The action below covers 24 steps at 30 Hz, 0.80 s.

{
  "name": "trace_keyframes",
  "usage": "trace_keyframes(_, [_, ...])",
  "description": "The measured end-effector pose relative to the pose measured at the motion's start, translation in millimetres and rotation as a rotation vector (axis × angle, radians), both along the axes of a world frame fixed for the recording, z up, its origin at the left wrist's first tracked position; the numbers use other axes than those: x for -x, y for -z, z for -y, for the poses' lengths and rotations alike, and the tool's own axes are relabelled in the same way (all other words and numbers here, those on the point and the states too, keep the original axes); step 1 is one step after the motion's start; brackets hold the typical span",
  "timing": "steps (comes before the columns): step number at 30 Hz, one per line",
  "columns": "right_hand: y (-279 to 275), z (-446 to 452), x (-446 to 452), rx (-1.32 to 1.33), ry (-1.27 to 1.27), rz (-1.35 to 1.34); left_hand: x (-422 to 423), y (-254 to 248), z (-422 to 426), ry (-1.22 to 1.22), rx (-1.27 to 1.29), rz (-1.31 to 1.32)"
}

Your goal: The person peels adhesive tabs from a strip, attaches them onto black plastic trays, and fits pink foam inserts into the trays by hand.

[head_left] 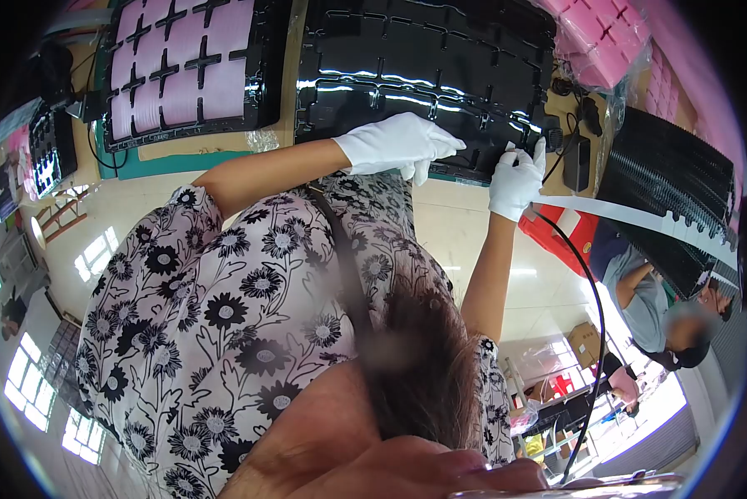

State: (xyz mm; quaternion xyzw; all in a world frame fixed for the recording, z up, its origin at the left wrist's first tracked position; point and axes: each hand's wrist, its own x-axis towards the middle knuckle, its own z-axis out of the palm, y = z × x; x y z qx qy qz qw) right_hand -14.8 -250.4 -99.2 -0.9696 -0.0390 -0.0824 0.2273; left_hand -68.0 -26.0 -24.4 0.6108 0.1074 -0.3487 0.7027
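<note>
In the head view, a black tray with cross-shaped dividers [164, 71] over pink sheets lies on the tabletop [182, 166]. Just right of it sits a wider glossy black plastic tray [427, 62]. The white-gloved left hand [402, 143] is at its near edge, fingers bent; its grip cannot be told. Apart from it, the white-gloved right hand [519, 179] touches the near right corner, grip also unclear. A white notched strip [631, 214] extends rightward beside it, across black ridged sheets [668, 183].

White-gloved left hand [394, 143], fingers rightward, near the white-gloved right hand [517, 183], fingers forward.
</note>
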Motion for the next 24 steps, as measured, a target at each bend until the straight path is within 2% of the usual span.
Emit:
trace_keyframes(3, [-1,-1,0,0.047,-0.036,0.039,1,0,-1,-0.015,0.053,-0.025])
trace_keyframes(7, [-3,-4,2,0.083,-0.023,0.042,-3,-16,-1,-0.038,0.001,-0.095])
trace_keyframes(13, [-24,-16,23,-0.011,-0.162,0.14,-4,-17,-4,-0.123,0.071,-0.192])
trace_keyframes(14, [-34,-24,30,-0.092,-0.146,0.091,-4,-21,-4,-0.181,0.103,-0.245])
trace_keyframes(17, [-69,-58,44,-0.716,-0.025,-0.153,-4,-16,-3,-0.261,0.074,-0.182])
trace_keyframes(18, [-71,-66,44,-0.654,-0.095,-0.086,-6,-17,0,-0.339,0.109,-0.158])
trace_keyframes(19, [-74,-73,42,-0.599,-0.168,-0.014,-7,-19,-4,-0.331,0.27,-0.158])
trace_keyframes(21, [-95,-98,36,-0.646,-0.188,-0.246,-13,-22,-8,-0.281,0.239,-0.164])
trace_keyframes(23, [-92,-116,25,-0.652,-0.303,-0.303,-18,-36,-15,-0.264,0.289,0.065])
trace_keyframes(24, [-96,-129,20,-0.726,-0.316,-0.277,-21,-55,-19,-0.295,0.255,-0.016])
